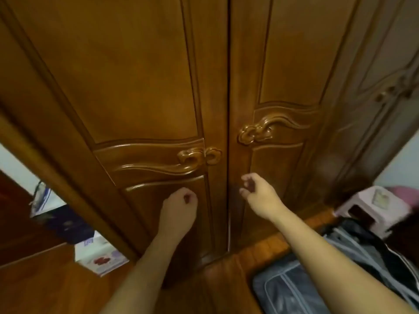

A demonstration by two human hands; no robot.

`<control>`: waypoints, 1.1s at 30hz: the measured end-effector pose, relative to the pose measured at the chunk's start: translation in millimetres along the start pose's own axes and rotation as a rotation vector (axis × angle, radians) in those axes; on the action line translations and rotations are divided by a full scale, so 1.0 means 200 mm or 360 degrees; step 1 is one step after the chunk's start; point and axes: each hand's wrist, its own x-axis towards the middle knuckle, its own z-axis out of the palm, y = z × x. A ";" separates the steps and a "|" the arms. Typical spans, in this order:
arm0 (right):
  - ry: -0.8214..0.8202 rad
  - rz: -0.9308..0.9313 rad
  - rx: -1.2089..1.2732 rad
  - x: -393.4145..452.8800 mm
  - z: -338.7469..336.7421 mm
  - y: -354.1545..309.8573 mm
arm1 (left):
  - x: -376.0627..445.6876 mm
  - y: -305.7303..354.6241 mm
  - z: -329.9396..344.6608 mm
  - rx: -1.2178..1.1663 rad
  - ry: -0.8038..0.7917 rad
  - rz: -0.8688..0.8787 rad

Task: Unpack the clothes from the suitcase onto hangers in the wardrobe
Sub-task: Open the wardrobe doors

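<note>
Far left, on the wooden floor [34, 288]: a white carton [99, 254] with a dark box [65, 223] behind it, both beside the wardrobe [136, 75]. Wardrobe doors closed, seam running down the middle, carved handle on each door. Left hand [179, 205] raised before the left door, below its handle [199, 156]; fingers curled into a loose fist, holding nothing. Right hand [258, 193] near the seam, below the right handle [254, 133]; fingers bent, thumb and fingertips close together, gripping nothing. Lower right: open suitcase [294, 288] on the floor, dark clothes [362, 241] inside. Pink stool [371, 209] beyond it.
</note>
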 end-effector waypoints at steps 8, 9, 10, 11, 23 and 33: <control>-0.0087 0.0022 -0.0063 0.17 -0.02 -0.12 | 0.48 0.21 0.33 0.1033 0.0416 0.0585; -0.0079 0.0019 -0.0089 0.15 -0.06 -0.10 | 0.52 0.22 0.35 0.1295 0.0455 0.0682; -0.0067 0.0015 -0.0116 0.14 -0.09 -0.08 | 0.55 0.21 0.38 0.1462 0.0469 0.0759; -0.0057 0.0011 -0.0140 0.12 -0.13 -0.06 | 0.57 0.21 0.40 0.1547 0.0453 0.0805; -0.0211 -0.0082 -0.0174 -0.33 -0.70 0.25 | 0.43 0.35 0.51 0.1507 0.0589 0.0581; -0.0971 -0.0394 0.0313 -0.52 -0.52 -0.04 | -0.61 0.29 0.31 0.1013 0.0768 0.0554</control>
